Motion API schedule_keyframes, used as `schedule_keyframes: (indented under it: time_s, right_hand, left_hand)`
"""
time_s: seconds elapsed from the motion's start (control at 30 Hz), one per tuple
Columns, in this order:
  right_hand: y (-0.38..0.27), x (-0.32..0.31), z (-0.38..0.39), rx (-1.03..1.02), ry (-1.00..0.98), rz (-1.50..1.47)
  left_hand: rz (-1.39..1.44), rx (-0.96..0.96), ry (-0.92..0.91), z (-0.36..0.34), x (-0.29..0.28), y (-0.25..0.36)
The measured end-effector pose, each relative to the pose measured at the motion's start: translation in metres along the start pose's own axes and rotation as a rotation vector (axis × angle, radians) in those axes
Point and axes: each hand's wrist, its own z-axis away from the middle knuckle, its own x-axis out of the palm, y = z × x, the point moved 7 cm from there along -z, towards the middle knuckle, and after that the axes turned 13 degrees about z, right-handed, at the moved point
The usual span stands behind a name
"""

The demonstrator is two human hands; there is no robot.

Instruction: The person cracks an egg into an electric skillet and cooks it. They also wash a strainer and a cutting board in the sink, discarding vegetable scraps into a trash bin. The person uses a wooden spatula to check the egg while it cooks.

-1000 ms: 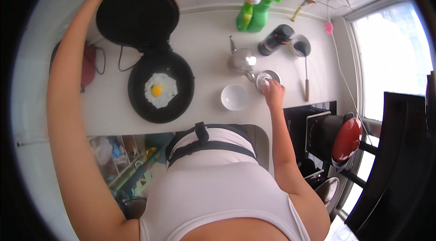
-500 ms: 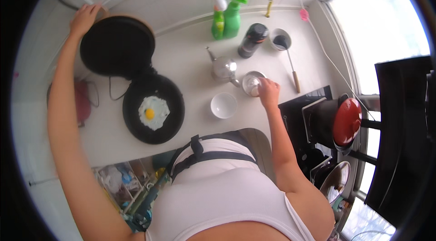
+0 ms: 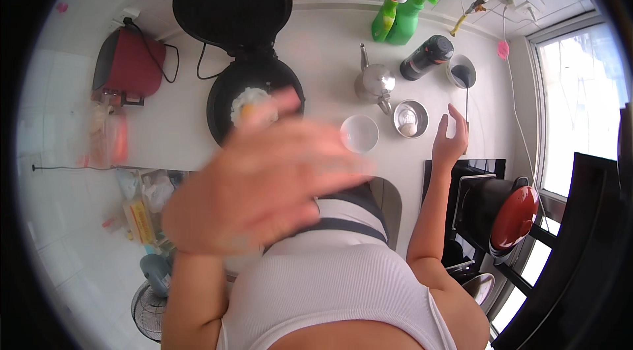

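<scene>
My left hand is raised close to the camera, smeared by motion, its fingers stretched out to the right with nothing visible in them. It covers part of the round black electric pan, which has its lid folded up. A fried egg with a yellow yolk lies in the pan, partly behind my thumb. My right hand is open beside a small metal bowl, thumb and fingers apart. A whitish lump sits in that bowl. Left of it stands a white bowl.
Behind the bowls are a metal teapot, a dark bottle, green spray bottles and a cup holding a long-handled utensil. A red appliance stands left. On the right is a stove with a red-lidded pot.
My left hand has left the pan's raised lid and come up near the camera. My right hand has come out of the metal bowl and opened. The view has shifted.
</scene>
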Motion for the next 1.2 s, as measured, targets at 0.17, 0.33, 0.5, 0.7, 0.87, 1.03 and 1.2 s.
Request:
schedule_keyframes:
  time_s: [0.17, 0.33, 0.5, 0.7, 0.87, 1.03, 1.2]
  right_hand:
    - [-0.036, -0.047, -0.002, -0.031, 0.091, -0.107]
    - [-0.064, -0.144, 0.031, 0.060, 0.356, -0.124]
    - [-0.078, -0.231, 0.125, 0.188, 0.608, -0.443]
    - [-0.103, -0.307, 0.253, 0.060, 0.495, -0.615]
    - [-0.089, -0.406, 0.337, 0.016, 0.588, -0.534]
    - [-0.045, -0.514, 0.436, -0.007, 0.764, -0.071]
    - [0.084, -0.592, 0.540, 0.464, 0.825, 0.177]
  left_hand:
    - [0.292, -0.378, -0.061, 0.039, 0.074, -0.010]
    - [0.073, -0.298, -0.133, 0.073, 0.123, 0.014]
    - [0.160, 0.023, -0.191, 0.072, 0.177, 0.092]
    - [0.479, 0.024, -0.341, 0.109, 0.262, 0.146]
    - [0.764, 0.012, -0.263, 0.134, 0.311, 0.185]
    - [0.830, 0.118, -0.206, 0.148, 0.347, 0.200]
    - [0.927, -0.039, -0.260, 0.167, 0.407, 0.206]
